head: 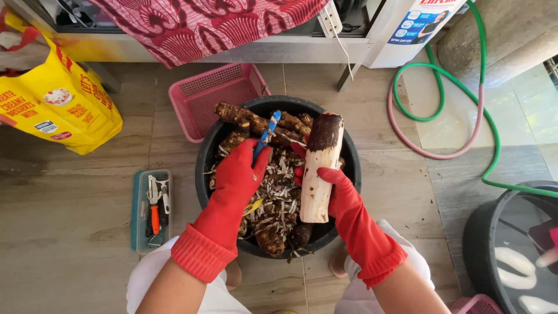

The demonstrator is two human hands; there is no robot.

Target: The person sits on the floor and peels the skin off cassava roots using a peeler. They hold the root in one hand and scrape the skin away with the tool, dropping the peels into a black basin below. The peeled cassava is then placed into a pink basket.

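Both my hands wear red rubber gloves over a black tub (204, 152) holding brown unpeeled roots (235, 114) and a heap of peelings (278, 187). My left hand (239, 174) grips a blue-handled peeler (265, 135), its head pointing up and away. My right hand (330, 187) holds a long root (320, 167) upright over the tub's right side. That root is pale and peeled over most of its length, with dark brown skin left at the top end.
A pink plastic basket (204, 93) lies behind the tub. A teal tray of small tools (151, 209) sits on the floor at left, a yellow bag (58, 99) further left. Green and pink hoses (442, 116) loop at right. Another black tub (482, 232) with peeled pieces in water stands at lower right.
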